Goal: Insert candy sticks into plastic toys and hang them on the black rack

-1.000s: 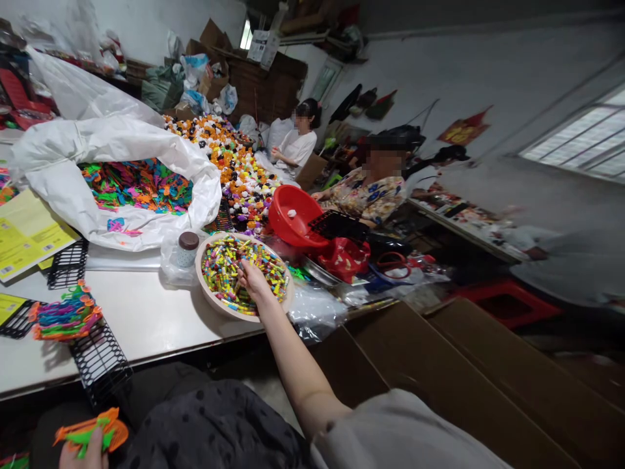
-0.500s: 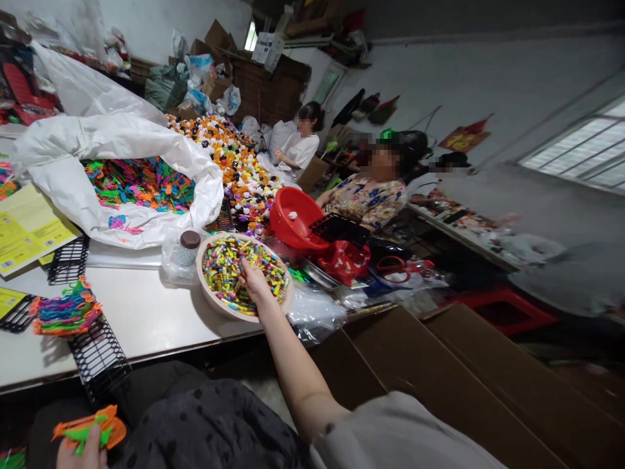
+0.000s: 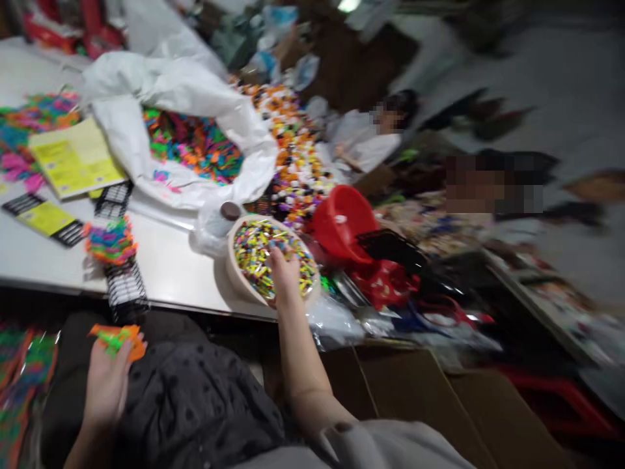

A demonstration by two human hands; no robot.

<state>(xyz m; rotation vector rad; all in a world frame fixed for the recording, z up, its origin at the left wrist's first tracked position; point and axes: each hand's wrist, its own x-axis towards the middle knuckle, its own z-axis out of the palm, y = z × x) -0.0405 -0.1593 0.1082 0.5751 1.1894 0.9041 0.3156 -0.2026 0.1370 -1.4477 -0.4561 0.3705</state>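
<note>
My left hand, low over the lap, is closed around an orange and green plastic toy piece, the green part lying on the orange one. My right hand reaches into a pale round bowl full of small multicoloured pieces, mostly yellow, too blurred to name. Its fingertips are smeared and partly hidden among them, so whether they grip anything does not show. On the table edge, above my left hand, a stack of colourful plastic pieces rests by a black plastic grid.
A white sack of colourful plastic parts stands behind the bowl, beside a brown-lidded jar. Right of the bowl is a red basin. Yellow cards lie left. Two people sit beyond; cardboard is at my right.
The view has swung, shifting the table scene rightward and blurring it. My left hand, with the orange and green piece, now shows higher and more fully. My right hand stays in the bowl.
</note>
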